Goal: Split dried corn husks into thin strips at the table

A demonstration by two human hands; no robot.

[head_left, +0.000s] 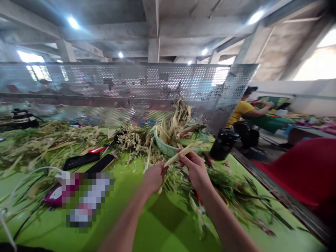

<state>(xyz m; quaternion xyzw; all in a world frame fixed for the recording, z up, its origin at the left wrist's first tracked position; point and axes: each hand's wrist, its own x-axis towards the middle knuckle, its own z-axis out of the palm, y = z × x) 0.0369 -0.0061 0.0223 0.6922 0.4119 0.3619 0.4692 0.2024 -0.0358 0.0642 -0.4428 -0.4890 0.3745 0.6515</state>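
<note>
Husk strip: a pale husk strip (pixel 175 158) is slanting up and rightward between both hands, above the table and just in front of the green basket; its far end is overlapping the basket's contents, so where it is ending cannot be told.
Handling: it is looking light, dry and fairly stiff along its length, probably fragile and liable to split along the grain, and not slippery; the near end and the middle are seeming the sound places to take hold.
Left hand: the left hand (pixel 155 176) is closing around the strip's near lower end, fingers curling in, their tips hidden.
Right hand: the right hand (pixel 194 164) is pinching the strip farther up, thumb lying along it, fingers bending beneath.
Forearms: both are reaching forward from the lower edge and converging toward the strip.
Basket: the green basket (pixel 166 149) is holding upright dry husks (pixel 181 120).
Table: the green table (pixel 120 213) is bearing dried leaves (pixel 55 140) at left and greener leaves (pixel 236 185) at right.
Beyond: a black container (pixel 224 144) is standing right of the basket; a perforated screen (pixel 136 78) is rising behind; a co-worker in yellow (pixel 240 112) is sitting farther right.
</note>
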